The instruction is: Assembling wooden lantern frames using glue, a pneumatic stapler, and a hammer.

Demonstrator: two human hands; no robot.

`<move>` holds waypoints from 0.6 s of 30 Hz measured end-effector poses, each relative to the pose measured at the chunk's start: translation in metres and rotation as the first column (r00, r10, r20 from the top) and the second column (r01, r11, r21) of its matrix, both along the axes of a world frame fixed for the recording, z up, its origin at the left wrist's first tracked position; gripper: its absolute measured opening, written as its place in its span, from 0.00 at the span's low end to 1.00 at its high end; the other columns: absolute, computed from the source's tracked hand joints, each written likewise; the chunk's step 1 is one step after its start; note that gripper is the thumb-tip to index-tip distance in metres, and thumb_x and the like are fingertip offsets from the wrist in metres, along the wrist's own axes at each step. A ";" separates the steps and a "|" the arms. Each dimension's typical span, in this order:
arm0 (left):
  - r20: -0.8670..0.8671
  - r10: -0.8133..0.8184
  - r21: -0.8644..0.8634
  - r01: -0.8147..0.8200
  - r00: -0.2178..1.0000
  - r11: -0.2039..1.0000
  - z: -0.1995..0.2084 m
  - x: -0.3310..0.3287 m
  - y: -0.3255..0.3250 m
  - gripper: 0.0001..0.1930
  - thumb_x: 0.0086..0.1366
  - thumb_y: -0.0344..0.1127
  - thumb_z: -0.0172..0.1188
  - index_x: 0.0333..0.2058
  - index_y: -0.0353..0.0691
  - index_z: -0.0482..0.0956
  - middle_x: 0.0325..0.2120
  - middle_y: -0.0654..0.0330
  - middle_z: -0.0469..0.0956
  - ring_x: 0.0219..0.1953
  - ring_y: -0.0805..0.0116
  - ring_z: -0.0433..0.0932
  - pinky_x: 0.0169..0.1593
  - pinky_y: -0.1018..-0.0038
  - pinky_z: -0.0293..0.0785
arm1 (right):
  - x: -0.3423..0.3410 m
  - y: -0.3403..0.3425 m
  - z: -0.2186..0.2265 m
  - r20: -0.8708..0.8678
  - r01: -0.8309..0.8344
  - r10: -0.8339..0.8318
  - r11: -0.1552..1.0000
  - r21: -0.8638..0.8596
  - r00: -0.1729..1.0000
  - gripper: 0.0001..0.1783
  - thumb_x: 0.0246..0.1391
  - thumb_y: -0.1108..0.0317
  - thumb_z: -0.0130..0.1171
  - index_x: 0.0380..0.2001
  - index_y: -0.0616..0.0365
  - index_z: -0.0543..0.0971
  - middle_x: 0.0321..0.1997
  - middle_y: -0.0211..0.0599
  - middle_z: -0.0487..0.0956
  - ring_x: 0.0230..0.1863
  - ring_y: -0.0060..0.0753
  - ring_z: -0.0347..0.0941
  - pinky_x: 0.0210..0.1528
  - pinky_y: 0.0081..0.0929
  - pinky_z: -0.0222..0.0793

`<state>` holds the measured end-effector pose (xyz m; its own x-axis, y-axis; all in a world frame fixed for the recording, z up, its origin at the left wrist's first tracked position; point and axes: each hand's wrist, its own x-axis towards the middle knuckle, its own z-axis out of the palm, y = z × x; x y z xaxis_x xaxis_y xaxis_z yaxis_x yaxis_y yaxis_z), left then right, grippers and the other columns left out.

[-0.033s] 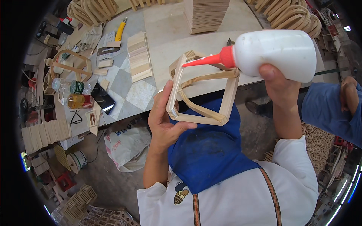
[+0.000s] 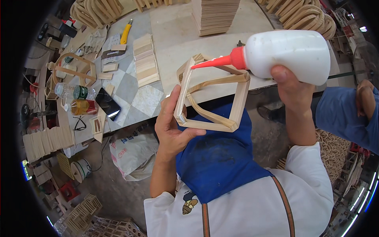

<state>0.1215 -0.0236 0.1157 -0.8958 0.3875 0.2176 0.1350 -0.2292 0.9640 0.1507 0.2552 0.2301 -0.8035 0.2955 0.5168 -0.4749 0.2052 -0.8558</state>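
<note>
The left hand (image 2: 171, 130) grips a wooden frame (image 2: 239, 102) at its near left corner, thumb along the near bar and a finger up the outside of the left bar (image 2: 183, 93). The right hand (image 2: 294, 89) is closed around a white squeeze bottle (image 2: 290, 55), thumb on its near side. The frame lies between the hands, slightly beyond the left one and above the blue apron (image 2: 221, 154), with a curved strip (image 2: 213, 115) inside it

The bottle's long axis runs sideways, leftward from the right hand, so its red nozzle (image 2: 215, 62) crosses over the frame's far side to the left bar. That bar's long axis runs away from the person, roughly crosswise to the bottle, with a whitish line along its face. The tip is at the bar's far end, just beyond the left hand's fingertips; the left hand is nearer to it, though the right one holds the bottle. Whether tip and wood touch, I cannot tell

Beyond both hands, a stack of thin wooden sheets (image 2: 215, 17) stands on the table (image 2: 169, 19). Left of the left hand are a row of slats (image 2: 146, 59), a phone (image 2: 107, 103) and, farther away, a yellow cutter (image 2: 126, 32). Right of the right hand is another person's hand (image 2: 365, 100)
</note>
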 end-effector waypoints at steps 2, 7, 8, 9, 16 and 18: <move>0.001 -0.003 0.000 0.003 1.000 1.000 -0.001 -0.001 -0.001 0.60 0.38 0.43 0.87 0.71 0.35 0.66 0.52 0.59 0.77 0.44 0.70 0.72 0.49 0.77 0.70 | -0.002 0.002 0.001 0.004 0.031 -0.031 1.000 0.007 1.000 0.25 0.44 0.74 0.80 0.48 0.62 0.83 0.39 0.42 0.88 0.35 0.33 0.86 0.39 0.25 0.84; -0.029 0.006 -0.006 -0.006 1.000 1.000 -0.003 -0.003 -0.001 0.61 0.38 0.43 0.88 0.71 0.34 0.65 0.48 0.61 0.76 0.40 0.72 0.70 0.44 0.79 0.69 | 0.003 0.017 -0.006 0.063 0.044 -0.047 0.998 0.050 0.997 0.28 0.48 0.76 0.76 0.53 0.62 0.78 0.44 0.42 0.86 0.40 0.34 0.84 0.45 0.29 0.82; -0.042 0.013 -0.009 -0.013 0.999 1.000 -0.003 -0.004 -0.001 0.61 0.37 0.43 0.88 0.71 0.34 0.65 0.47 0.62 0.76 0.39 0.72 0.69 0.43 0.79 0.68 | 0.005 0.022 -0.008 0.093 0.033 -0.039 0.997 0.067 0.995 0.30 0.50 0.77 0.74 0.57 0.61 0.75 0.47 0.42 0.85 0.43 0.34 0.83 0.49 0.32 0.81; -0.055 0.020 -0.010 -0.021 0.998 1.000 -0.003 -0.005 0.000 0.61 0.37 0.43 0.88 0.71 0.33 0.65 0.46 0.62 0.75 0.37 0.73 0.68 0.42 0.79 0.68 | 0.007 0.025 -0.009 0.123 0.022 -0.032 0.996 0.084 0.992 0.32 0.52 0.78 0.72 0.60 0.60 0.73 0.50 0.42 0.84 0.46 0.35 0.82 0.53 0.34 0.80; -0.066 0.069 -0.035 -0.072 0.995 0.997 0.001 0.000 0.000 0.62 0.41 0.52 0.86 0.72 0.33 0.62 0.31 0.66 0.68 0.34 0.71 0.64 0.45 0.76 0.64 | 0.004 0.009 0.006 0.040 0.102 -0.103 0.994 0.032 0.994 0.24 0.44 0.75 0.80 0.45 0.64 0.82 0.39 0.43 0.88 0.34 0.30 0.85 0.37 0.24 0.82; -0.081 0.065 -0.007 -0.066 0.995 0.998 -0.005 -0.003 -0.001 0.62 0.39 0.47 0.87 0.71 0.33 0.63 0.35 0.65 0.71 0.34 0.72 0.65 0.43 0.78 0.65 | 0.006 0.011 0.006 0.062 0.115 -0.115 0.993 0.019 0.991 0.25 0.44 0.75 0.80 0.46 0.64 0.81 0.40 0.43 0.88 0.35 0.30 0.85 0.37 0.24 0.82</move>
<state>0.1190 -0.0242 0.1104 -0.8991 0.3308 0.2867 0.2267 -0.2082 0.9514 0.1563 0.2660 0.2357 -0.7955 0.3804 0.4716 -0.3930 0.2684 -0.8795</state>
